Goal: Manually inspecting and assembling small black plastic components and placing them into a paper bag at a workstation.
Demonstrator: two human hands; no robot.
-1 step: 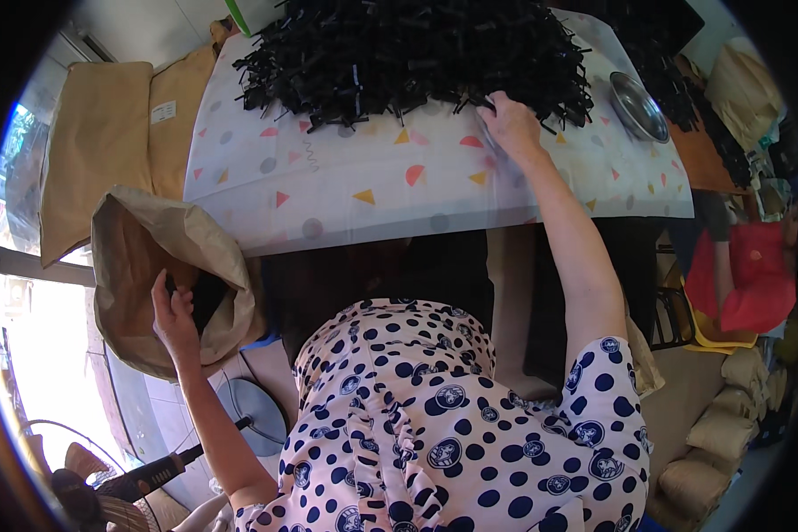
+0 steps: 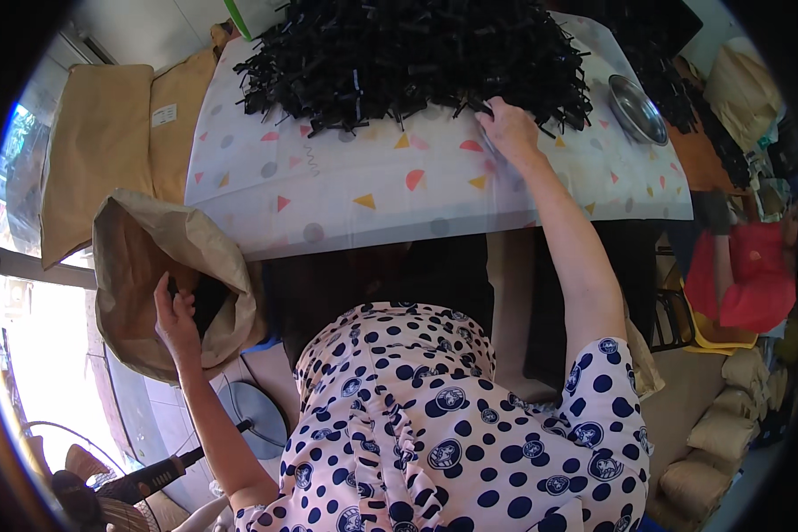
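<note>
My right hand (image 2: 511, 131) reaches to the near edge of a big heap of small black strip-like pieces (image 2: 399, 66) on the table. Its thumb and fingers are closed in a pinch at one black piece, mostly covered by the fingertips. My left hand (image 2: 177, 319) is over the mouth of an open brown paper sack (image 2: 137, 341). The index finger is stretched and the others are loosely bent, with gaps between them. A dark bit shows between these fingers; whether it is in the hand or behind it I cannot tell. More black material (image 2: 211, 301) lies inside the sack.
A patterned plastic cloth (image 2: 328, 191) covers the table. A metal bowl (image 2: 637, 109) stands on its right. Brown cardboard (image 2: 93, 151) leans at the left. A fan base (image 2: 257, 417) is on the floor below. Someone in red (image 2: 754, 275) and stacked brown bundles (image 2: 714, 434) are at right.
The right hand has shifted very slightly nearer to me and left at the heap's edge. The left hand stays over the sack, and the whole view has moved a little.
</note>
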